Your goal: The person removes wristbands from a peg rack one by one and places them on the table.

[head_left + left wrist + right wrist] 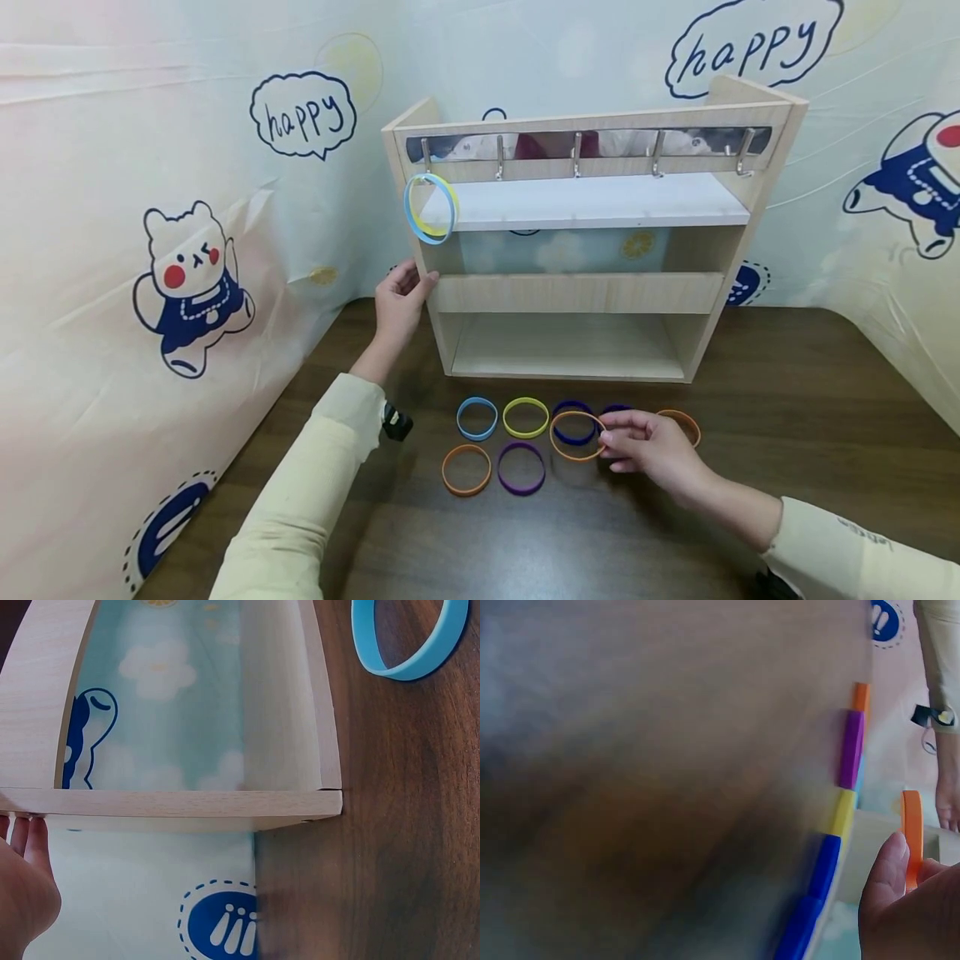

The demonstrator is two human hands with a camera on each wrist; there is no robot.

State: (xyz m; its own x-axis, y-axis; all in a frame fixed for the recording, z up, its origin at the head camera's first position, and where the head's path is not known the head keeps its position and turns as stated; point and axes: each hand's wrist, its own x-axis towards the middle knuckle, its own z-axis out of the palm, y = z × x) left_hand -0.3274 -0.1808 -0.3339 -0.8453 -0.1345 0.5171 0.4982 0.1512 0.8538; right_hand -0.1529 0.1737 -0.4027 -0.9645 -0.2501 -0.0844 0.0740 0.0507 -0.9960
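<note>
Between its thumb and fingers, my right hand (660, 454) pinches an orange wristband (555, 435), held up over the table in front of a dark blue wristband (574, 439). On the left, my left hand (401, 304) grips the side panel of a wooden rack (577, 293), thumb across the front edge and fingertips (36, 844) against the outer face. A light blue wristband (408, 212) and a yellow wristband (453, 200) hang from the leftmost hook (426, 154). My right hand partly covers another dark blue wristband (617, 408) and an orange one (693, 427).
Loose on the brown table (420, 542) lie a light blue band (460, 423), a yellow band (526, 435), an orange band (467, 493) and a purple band (521, 492). Several bare metal hooks (576, 154) line the rack's top rail. Printed cloth (225, 125) surrounds the table.
</note>
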